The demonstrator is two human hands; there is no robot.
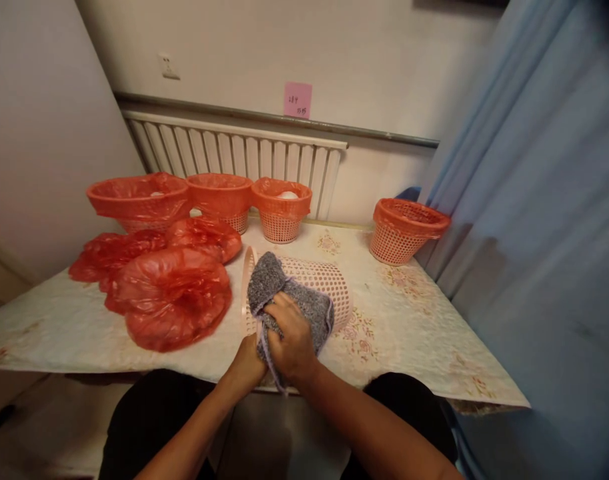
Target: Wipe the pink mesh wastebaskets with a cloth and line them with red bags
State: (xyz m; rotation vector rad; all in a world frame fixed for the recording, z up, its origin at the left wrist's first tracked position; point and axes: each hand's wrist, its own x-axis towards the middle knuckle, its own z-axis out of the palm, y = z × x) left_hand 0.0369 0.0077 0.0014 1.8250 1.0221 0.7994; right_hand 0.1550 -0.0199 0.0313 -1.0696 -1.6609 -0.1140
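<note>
A pale pink mesh plastic basket (329, 280) lies on its side on the table, its open rim towards the left. Across its near side is a grey cleaning cloth (304, 300) with light purple edging, partly folded over. My right hand (290, 330) is closed on this cloth and presses it against the basket. Low at the basket's rim, my left hand (252, 360) is closed on the basket's near edge; the cloth and my right hand hide most of its fingers. A loose edging strip of the cloth hangs down between my wrists.
Red plastic bags (169, 300) lie crumpled at the left. Behind them stand bag-lined baskets (280, 227), and another lined basket (397, 240) is at the right. A flowered cloth covers the table (424, 333). A radiator (234, 150) and blue curtain (529, 200) border it.
</note>
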